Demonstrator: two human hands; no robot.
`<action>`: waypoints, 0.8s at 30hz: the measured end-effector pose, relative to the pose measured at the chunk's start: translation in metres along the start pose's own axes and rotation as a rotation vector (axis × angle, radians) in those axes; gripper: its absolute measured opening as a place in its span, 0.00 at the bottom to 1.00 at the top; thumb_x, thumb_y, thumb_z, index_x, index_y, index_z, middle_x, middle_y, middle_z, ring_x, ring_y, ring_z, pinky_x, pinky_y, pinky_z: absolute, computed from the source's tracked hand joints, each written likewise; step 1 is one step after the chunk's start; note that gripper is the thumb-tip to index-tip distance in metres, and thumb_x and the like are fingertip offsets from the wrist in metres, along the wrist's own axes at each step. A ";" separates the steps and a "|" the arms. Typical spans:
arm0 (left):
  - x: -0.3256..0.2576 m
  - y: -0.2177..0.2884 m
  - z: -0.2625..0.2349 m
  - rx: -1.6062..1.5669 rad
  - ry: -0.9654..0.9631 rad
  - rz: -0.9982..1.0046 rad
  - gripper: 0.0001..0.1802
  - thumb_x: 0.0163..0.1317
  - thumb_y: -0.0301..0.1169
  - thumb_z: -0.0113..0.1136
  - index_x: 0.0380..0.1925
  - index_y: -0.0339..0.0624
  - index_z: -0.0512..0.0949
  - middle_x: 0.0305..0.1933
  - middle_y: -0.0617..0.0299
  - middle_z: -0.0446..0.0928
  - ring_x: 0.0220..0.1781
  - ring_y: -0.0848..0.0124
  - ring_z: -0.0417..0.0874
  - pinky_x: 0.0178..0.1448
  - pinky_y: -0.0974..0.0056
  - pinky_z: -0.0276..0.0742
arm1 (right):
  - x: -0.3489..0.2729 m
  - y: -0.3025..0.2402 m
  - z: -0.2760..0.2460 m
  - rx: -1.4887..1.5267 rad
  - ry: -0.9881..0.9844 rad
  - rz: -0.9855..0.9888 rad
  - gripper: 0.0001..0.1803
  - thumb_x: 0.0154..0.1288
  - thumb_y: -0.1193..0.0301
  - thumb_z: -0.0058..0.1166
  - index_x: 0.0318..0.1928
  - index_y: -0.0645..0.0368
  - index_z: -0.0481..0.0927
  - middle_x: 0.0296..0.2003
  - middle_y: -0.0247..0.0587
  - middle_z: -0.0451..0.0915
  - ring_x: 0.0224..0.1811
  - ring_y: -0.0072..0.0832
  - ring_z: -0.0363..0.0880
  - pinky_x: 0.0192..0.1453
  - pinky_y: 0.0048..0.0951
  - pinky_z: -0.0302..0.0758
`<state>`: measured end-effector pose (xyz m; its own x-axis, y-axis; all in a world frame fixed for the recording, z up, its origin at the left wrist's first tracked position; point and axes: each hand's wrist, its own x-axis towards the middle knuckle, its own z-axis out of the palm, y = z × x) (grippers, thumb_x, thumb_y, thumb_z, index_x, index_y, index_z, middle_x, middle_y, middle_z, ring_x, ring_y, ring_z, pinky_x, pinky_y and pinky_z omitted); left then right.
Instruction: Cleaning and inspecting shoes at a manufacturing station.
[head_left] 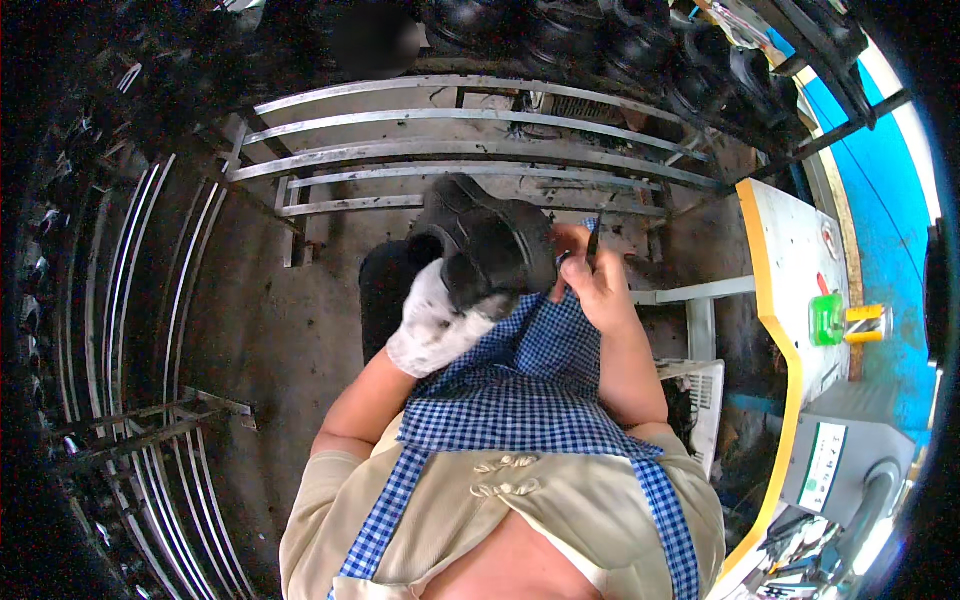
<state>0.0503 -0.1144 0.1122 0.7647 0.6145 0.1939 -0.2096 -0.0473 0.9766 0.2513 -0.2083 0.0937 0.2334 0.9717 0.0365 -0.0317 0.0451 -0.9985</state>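
Note:
A black boot-like piece [495, 240], smooth and bulky with a dark opening on its left side, is held above my lap. My left hand [440, 322], in a smudged white glove, is closed around its lower left part. My right hand [597, 283] is bare and sits by the right end of the piece. Its fingers are closed on a slim dark pointed tool [596, 238] that sticks up past them. The exact kind of tool cannot be made out. Under the piece lies my blue checked apron [510, 410].
Metal rail racks [450, 150] stand ahead and more racks [190, 270] run down the left. Dark rounded pieces [560, 35] line the far shelf. At right, a yellow-edged table [785, 250] bears a green container [827, 320], a yellow-banded jar [868, 323] and a grey machine [850, 440].

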 end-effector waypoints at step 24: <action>-0.035 -0.009 -0.052 0.338 0.667 0.090 0.22 0.61 0.36 0.54 0.53 0.38 0.72 0.53 0.53 0.74 0.53 0.58 0.76 0.59 0.56 0.70 | -0.017 0.041 0.013 0.452 0.193 0.187 0.36 0.45 0.62 0.61 0.55 0.67 0.71 0.46 0.43 0.79 0.46 0.32 0.79 0.51 0.30 0.75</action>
<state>-0.0066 -0.0949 0.0921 0.1994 0.9385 0.2820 0.0266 -0.2929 0.9558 0.2333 -0.2203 0.0530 0.3566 0.9144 -0.1917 -0.4966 0.0118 -0.8679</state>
